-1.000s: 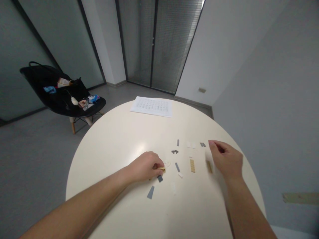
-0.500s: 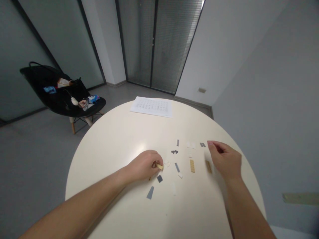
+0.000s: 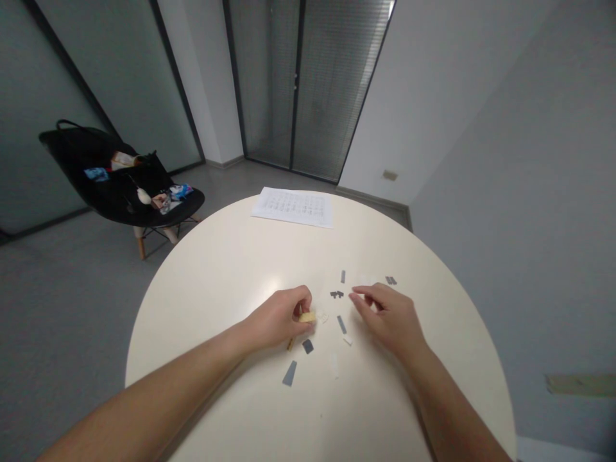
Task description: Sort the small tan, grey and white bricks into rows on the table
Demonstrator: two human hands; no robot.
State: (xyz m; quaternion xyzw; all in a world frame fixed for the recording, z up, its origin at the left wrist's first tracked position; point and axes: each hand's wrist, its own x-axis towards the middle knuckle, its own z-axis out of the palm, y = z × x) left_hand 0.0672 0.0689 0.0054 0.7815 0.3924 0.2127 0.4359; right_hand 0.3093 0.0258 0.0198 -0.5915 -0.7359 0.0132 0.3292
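Note:
My left hand (image 3: 276,317) is shut on a small tan plastic brick (image 3: 307,317), which sticks out past the fingertips. A thin tan piece (image 3: 290,344) shows just below that hand. My right hand (image 3: 387,314) hovers above the round cream table (image 3: 206,282), its curled fingers apart, with nothing visible in them. Its index finger is nearest a dark grey T-shaped piece (image 3: 337,294). Loose on the table lie a grey-blue plate (image 3: 341,324), a dark grey tile (image 3: 308,346), a grey wedge plate (image 3: 289,373) and a white strip (image 3: 333,364). My right hand hides whatever lies beneath it.
A printed paper sheet (image 3: 292,207) lies at the table's far edge. Behind the table, a black chair (image 3: 115,186) holds a bag and several small items. Glass doors with blinds (image 3: 308,90) stand beyond, and grey walls run along the right.
My right hand has moved left across the table and now covers the spot where tan plates lay. My left hand has shifted slightly, still gripping the tan brick.

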